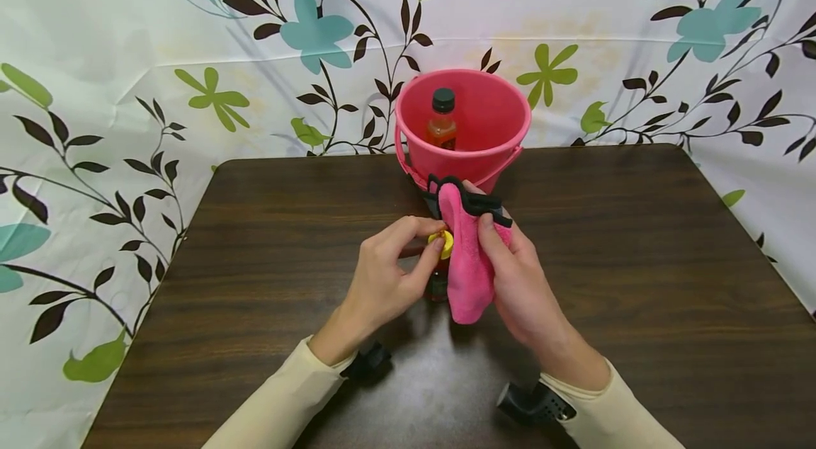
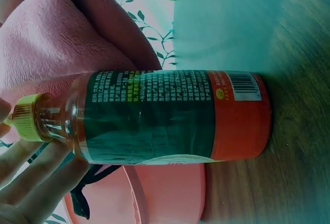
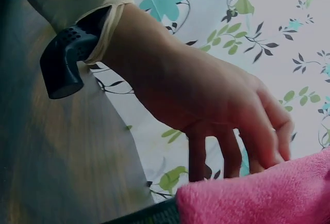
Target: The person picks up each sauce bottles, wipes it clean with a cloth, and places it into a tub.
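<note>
A squeeze bottle (image 2: 149, 118) with a dark green and red label and a yellow cap (image 1: 445, 243) stands on the table in front of me. My left hand (image 1: 389, 261) pinches the cap at its top with thumb and forefinger. In the left wrist view, other fingers lie beside the bottle's neck. My right hand (image 1: 524, 286) holds a folded pink cloth (image 1: 468, 279) with black edging, its thumb pressed on the near side. The cloth hangs against the bottle and hides much of it in the head view.
Behind the hands, a pink bucket (image 1: 440, 162) stands at the table's back edge. Inside it is a bottle (image 1: 443, 127) with a dark cap and amber contents. The dark wooden table (image 1: 287, 236) meets a floral sheet (image 1: 255, 109) at the back.
</note>
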Demonstrator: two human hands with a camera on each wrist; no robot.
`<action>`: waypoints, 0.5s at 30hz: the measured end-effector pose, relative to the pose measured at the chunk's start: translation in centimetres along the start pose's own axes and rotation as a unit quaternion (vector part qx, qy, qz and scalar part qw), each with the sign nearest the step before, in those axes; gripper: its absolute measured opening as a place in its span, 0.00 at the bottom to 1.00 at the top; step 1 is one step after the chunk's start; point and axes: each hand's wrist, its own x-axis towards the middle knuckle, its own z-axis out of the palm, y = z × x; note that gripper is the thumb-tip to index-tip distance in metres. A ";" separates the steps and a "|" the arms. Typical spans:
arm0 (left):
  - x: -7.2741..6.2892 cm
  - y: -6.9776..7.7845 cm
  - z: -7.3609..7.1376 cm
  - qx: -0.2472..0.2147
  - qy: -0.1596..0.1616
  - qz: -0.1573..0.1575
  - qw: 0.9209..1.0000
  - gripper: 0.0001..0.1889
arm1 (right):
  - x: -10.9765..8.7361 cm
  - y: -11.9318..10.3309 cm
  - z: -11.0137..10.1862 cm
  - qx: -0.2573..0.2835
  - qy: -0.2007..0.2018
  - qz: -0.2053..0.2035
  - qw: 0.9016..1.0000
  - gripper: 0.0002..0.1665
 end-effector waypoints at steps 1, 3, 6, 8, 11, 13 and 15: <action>0.0 0.0 0.0 -0.003 0.001 0.004 1.000 0.10 | 0.0 0.2 0.2 -0.005 -0.001 -0.004 1.000 0.28; -0.1 0.1 0.0 -0.002 0.005 0.013 1.000 0.09 | 0.2 0.5 0.6 -0.016 -0.001 -0.012 1.000 0.28; -0.1 0.1 0.1 0.009 0.014 0.023 1.000 0.06 | 0.4 1.1 1.1 -0.031 -0.002 -0.028 0.999 0.29; -0.1 0.2 0.1 0.017 0.021 0.027 0.999 0.05 | 0.5 1.5 1.4 -0.037 0.000 -0.036 0.999 0.29; -0.2 0.2 0.1 0.025 0.027 0.030 0.999 0.04 | 0.7 2.2 1.6 -0.042 0.006 -0.050 0.998 0.30; -0.2 0.2 0.2 0.031 0.030 0.032 0.999 0.03 | 0.7 2.6 1.7 -0.043 0.014 -0.057 0.997 0.29; -0.2 0.1 0.2 0.039 0.032 0.036 0.998 0.03 | 0.8 3.1 1.8 -0.040 0.025 -0.060 0.997 0.29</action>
